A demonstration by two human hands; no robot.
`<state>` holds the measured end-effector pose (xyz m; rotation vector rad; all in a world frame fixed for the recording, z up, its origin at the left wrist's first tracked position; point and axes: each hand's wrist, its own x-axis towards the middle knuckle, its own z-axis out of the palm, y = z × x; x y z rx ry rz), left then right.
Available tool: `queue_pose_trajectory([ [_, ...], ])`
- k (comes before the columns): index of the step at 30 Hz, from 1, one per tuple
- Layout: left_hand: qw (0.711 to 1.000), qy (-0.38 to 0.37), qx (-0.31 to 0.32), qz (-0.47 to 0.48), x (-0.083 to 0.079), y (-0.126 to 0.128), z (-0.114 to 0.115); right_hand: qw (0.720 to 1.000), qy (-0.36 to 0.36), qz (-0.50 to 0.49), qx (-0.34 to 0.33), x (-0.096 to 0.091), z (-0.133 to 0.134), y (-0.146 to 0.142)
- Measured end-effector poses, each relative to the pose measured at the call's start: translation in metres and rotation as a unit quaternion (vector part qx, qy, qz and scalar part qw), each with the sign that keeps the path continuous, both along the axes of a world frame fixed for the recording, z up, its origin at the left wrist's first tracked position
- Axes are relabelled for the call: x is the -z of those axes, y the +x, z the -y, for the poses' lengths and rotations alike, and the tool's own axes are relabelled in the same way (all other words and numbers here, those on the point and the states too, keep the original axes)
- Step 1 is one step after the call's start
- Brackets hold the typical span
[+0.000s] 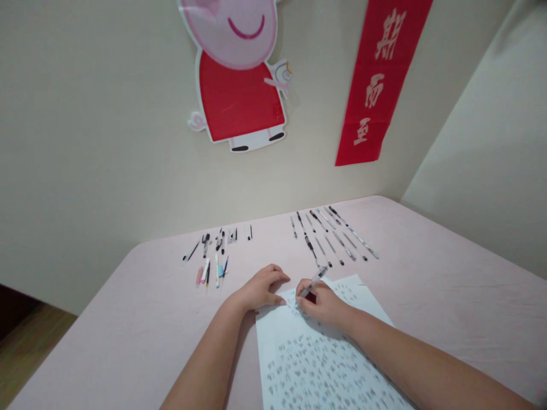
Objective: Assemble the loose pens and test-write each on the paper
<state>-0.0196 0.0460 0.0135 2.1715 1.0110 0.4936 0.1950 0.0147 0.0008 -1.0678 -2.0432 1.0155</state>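
A white sheet of paper (pixel 316 353) covered in handwriting lies on the pink table (pixel 128 330) in front of me. My right hand (pixel 322 302) is closed around a clear-barrelled pen (pixel 313 281), whose tip rests on the sheet's upper left part. My left hand (pixel 260 288) lies on the table at the paper's top left corner, fingers curled and pressing the paper's edge, holding nothing.
A row of several pens (pixel 331 236) lies beyond the paper at the back right. Another group of pens and pen parts (pixel 213 253) lies at the back left. A cartoon pig cutout (pixel 239 74) and a red banner (pixel 378 80) hang on the wall.
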Motion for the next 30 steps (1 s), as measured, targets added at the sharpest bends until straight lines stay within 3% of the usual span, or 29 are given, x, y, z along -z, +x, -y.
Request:
queue_pose_trajectory([
  [4, 0.999, -0.012, -0.024, 0.026, 0.002, 0.000, 0.000, 1.000, 0.005, -0.017, 0.019, 0.003, -0.002, 0.001],
  [8, 0.990, 0.004, -0.130, 0.049, 0.007, 0.000, -0.002, 0.999, 0.012, -0.032, 0.022, 0.009, -0.006, 0.002],
  [11, 0.980, 0.009, -0.190, 0.058, 0.010, 0.000, -0.003, 0.996, 0.066, -0.053, 0.009, 0.008, -0.007, 0.003],
  [14, 0.979, 0.020, -0.196, 0.057, 0.011, 0.001, -0.004, 0.988, 0.120, -0.082, -0.042, 0.000, -0.003, 0.006],
  [17, 0.980, 0.035, -0.192, 0.049, 0.012, 0.001, -0.005, 0.985, 0.121, -0.093, -0.081, -0.011, 0.001, 0.007],
  [23, 0.978, 0.043, -0.200, 0.031, 0.015, 0.000, -0.006, 0.995, 0.064, -0.068, 0.030, -0.010, 0.002, 0.005],
  [30, 0.978, 0.044, -0.201, 0.036, 0.016, 0.001, -0.006, 0.988, 0.141, -0.005, 0.061, -0.003, -0.002, 0.004],
])
